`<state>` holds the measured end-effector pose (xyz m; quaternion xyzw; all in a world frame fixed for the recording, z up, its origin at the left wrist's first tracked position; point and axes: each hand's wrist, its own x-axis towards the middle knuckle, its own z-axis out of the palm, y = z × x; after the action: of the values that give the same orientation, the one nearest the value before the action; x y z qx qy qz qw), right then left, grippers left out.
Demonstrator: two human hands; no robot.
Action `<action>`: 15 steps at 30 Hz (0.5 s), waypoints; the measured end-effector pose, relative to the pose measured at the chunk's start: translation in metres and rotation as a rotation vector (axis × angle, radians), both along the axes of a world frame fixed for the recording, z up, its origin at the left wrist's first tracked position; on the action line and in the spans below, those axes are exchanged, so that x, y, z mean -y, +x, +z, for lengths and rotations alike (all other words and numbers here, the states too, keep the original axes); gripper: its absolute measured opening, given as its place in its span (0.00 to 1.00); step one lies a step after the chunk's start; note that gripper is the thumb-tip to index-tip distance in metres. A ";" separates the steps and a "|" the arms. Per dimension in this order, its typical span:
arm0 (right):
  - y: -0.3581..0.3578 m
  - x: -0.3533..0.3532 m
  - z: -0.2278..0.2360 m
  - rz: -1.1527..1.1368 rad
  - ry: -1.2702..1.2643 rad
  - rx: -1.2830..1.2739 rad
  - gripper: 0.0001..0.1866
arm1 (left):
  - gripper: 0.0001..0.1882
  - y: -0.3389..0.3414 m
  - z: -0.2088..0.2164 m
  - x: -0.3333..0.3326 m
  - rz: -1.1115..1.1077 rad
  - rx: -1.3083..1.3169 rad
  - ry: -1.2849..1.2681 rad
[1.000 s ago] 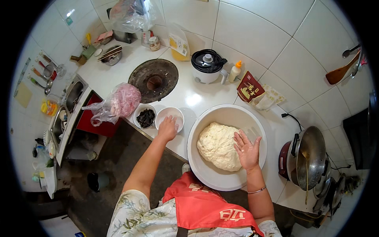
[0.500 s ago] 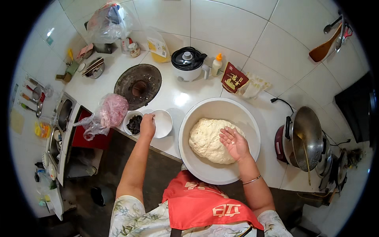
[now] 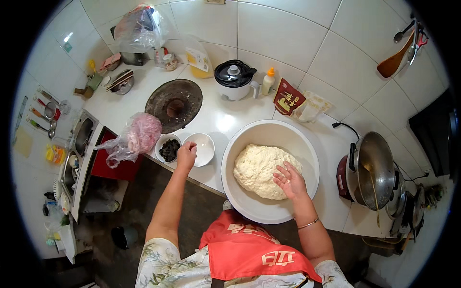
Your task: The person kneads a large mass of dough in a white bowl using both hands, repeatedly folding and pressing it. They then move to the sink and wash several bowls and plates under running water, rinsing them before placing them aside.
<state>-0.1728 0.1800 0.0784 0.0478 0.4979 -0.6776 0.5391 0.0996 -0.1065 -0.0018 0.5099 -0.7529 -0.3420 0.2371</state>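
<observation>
My left hand [image 3: 186, 155] is closed, fingers curled together, at the left side of a small white bowl [image 3: 205, 151]. Whatever its fingers may pinch is hidden. Just left of it stands a second white bowl with dark, blackish pieces [image 3: 169, 150] in it. Over a large pale basin [image 3: 229, 192] my right hand [image 3: 291, 181] is open, palm partly turned up, its fingers spread and holding nothing. Beneath those fingers lies a big rough mound of pale dough [image 3: 261, 170]; whether they touch it I cannot tell.
A plastic bag of pink meat [image 3: 141, 132] lies left of the bowls, before a dark round stove hole [image 3: 174, 105]. Behind the basin stand a lidded white pot [image 3: 234, 84], an orange-capped bottle [image 3: 268, 81] and a red packet [image 3: 289, 97]. A wok [image 3: 374, 165] stands right.
The view has shifted slightly, so the counter appears further right. My left fingers have curled in more at the small bowl's edge. My right hand stays open over the dough.
</observation>
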 end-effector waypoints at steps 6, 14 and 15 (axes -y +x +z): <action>0.030 0.029 0.008 0.341 -0.182 -0.364 0.30 | 0.24 0.014 -0.001 0.010 -0.061 -0.313 0.482; 0.141 0.128 0.031 0.815 -0.233 -1.365 0.31 | 0.37 0.029 0.039 -0.001 0.061 -0.486 0.759; 0.154 0.141 0.020 0.899 -0.141 -1.506 0.34 | 0.37 0.033 0.036 0.000 0.086 -0.560 0.767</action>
<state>-0.0190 0.0386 0.0984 -0.6458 0.6499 -0.2820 0.2847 0.1326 -0.1067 0.0339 0.4798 -0.4578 -0.7091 0.2395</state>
